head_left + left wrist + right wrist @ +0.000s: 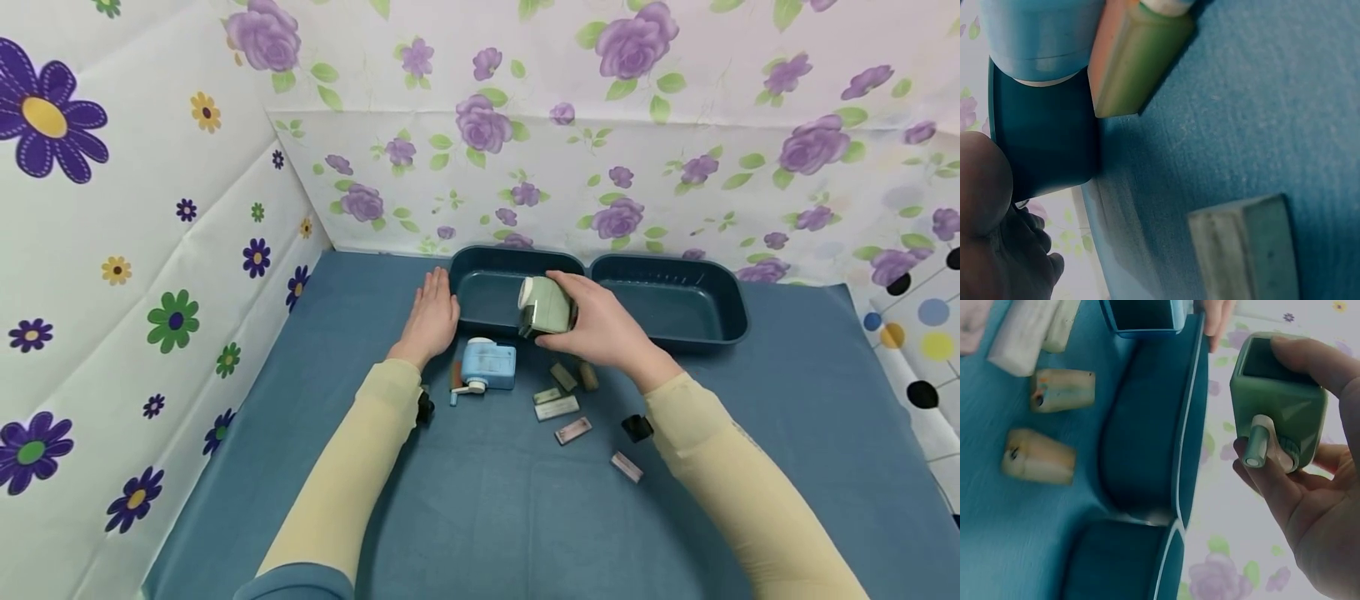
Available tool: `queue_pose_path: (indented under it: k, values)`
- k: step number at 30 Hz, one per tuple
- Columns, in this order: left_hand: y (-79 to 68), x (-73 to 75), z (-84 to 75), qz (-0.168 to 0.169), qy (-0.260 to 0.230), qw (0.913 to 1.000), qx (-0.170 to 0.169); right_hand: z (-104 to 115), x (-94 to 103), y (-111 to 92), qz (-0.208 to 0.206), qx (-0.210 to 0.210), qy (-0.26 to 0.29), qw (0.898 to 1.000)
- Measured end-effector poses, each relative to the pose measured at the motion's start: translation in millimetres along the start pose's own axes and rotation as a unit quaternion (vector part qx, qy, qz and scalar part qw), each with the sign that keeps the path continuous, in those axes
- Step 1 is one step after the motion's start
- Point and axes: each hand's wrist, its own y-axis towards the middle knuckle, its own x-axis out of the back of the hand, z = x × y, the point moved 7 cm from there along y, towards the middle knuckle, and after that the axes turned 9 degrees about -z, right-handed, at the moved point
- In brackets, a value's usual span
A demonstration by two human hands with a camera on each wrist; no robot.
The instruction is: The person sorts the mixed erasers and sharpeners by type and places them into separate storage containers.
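Holding one green sharpener (pixel 549 307), the right hand (pixel 600 321) curls thumb and fingers round its smooth, boxy plastic body; its small crank shows in the right wrist view. It is raised off the table (pixel 510 500), at the right end of the left tray (pixel 517 260). The left hand (pixel 433 312) lies with fingers straight along that tray's outer end; I can't tell if it touches.

Two trays in all: the right tray (pixel 738 321) matches, both dark teal, glossy, round-cornered and shallow. Two sharpeners too, the second being a blue sharpener (pixel 489 365) with a white crank, just in front of the left tray. Six small blocks (pixel 557 407) are scattered to its right: two tan, two pinkish, one white, one pale green. The left wrist view adds two more, an orange-and-green block (pixel 1141 69) beside the blue sharpener and a grey-green block (pixel 1247 250), both straight-edged and matte. Fine-grained blue cloth covers the table.
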Motion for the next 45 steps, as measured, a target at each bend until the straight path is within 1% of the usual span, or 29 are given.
queue_pose_path:
  k: [10, 18, 22, 26, 30, 33, 36, 41, 45]
  values:
    - [0.3, -0.7, 0.7, 0.001, 0.000, 1.0000, 0.002, 0, -28.2, 40, 0.010, -0.038, -0.010, 0.999]
    - [0.6, -1.7, 0.5, 0.001, -0.001, 1.0000, 0.004, 0, -47.9, 62, -0.001, -0.055, -0.023, 0.998]
    - [1.7, -1.9, 1.9, -0.006, -0.004, 0.9999, 0.008, -2, -58.7, 72, 0.002, -0.057, -0.033, 0.998]
    - [2.7, -2.0, 2.8, -0.013, -0.009, 0.9998, 0.010, -8, -71.0, 79, 0.016, -0.069, -0.048, 0.996]
    - [3.5, -4.1, 2.8, -0.010, -0.008, 0.9999, 0.009, -15, -81.0, 84, 0.027, -0.084, -0.063, 0.994]
    - [3.4, -4.2, 2.6, -0.012, -0.011, 0.9998, 0.008, -16, -86.7, 88, 0.032, -0.087, -0.069, 0.993]
    - [3.2, -4.2, 2.3, -0.013, -0.012, 0.9998, 0.007, -15, -91.8, 92, 0.041, -0.090, -0.075, 0.992]
    - [2.5, -3.2, 2.5, -0.014, -0.010, 0.9998, 0.011, -8, -98.6, 98, 0.046, -0.089, -0.067, 0.993]
    - [1.6, -2.4, 0.8, -0.013, -0.015, 0.9997, 0.012, -7, -103.2, 99, 0.053, -0.103, -0.063, 0.991]
